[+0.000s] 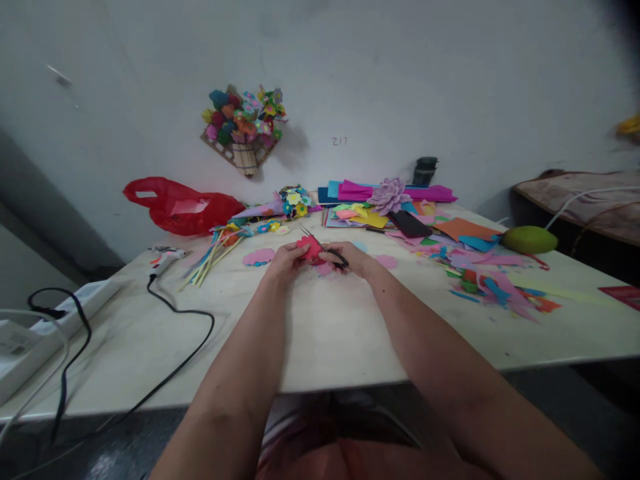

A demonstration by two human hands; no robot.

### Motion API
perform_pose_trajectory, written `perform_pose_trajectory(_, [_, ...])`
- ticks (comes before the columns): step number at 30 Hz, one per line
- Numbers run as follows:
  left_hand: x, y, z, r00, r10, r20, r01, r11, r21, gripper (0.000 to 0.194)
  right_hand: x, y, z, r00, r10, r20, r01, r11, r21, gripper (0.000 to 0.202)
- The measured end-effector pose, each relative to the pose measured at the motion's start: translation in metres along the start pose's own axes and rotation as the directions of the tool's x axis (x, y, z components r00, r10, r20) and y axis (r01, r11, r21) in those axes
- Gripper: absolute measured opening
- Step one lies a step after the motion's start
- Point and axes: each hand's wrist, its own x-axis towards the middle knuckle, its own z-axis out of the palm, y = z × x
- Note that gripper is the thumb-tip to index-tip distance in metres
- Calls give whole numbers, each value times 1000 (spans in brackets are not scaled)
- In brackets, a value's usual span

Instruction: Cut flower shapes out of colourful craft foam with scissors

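Observation:
My left hand pinches a red scalloped paper piece over the middle of the table. In my right hand is a pair of scissors with black handles, fingers closed around them. The blades point up and left, close against the red piece. Beneath and around my hands lie small pink scraps. A pink scalloped cutout rests left of my left hand, with some blue under it. Another pink cutout lies just right of my right hand.
At left are a glue gun with a trailing black cord, a power strip and a red plastic bag. Coloured scraps, a dark phone and a green fruit lie right. Paper flowers stand behind.

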Motion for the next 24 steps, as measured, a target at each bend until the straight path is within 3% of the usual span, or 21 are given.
perform_pose_trajectory(4, [-1, 0, 0, 999, 34, 31, -34, 999, 5, 27, -1, -3, 2, 1000, 17, -19, -17, 1000, 2, 21])
perform_pose_trajectory(8, [-1, 0, 0, 998, 68, -6, -68, 998, 0, 27, -3, -5, 3, 1000, 16, -10, -16, 1000, 8, 21])
perform_pose_trajectory(24, [-2, 2, 2, 999, 23, -34, -23, 1000, 11, 20, -3, -5, 3, 999, 45, -17, -44, 998, 44, 22])
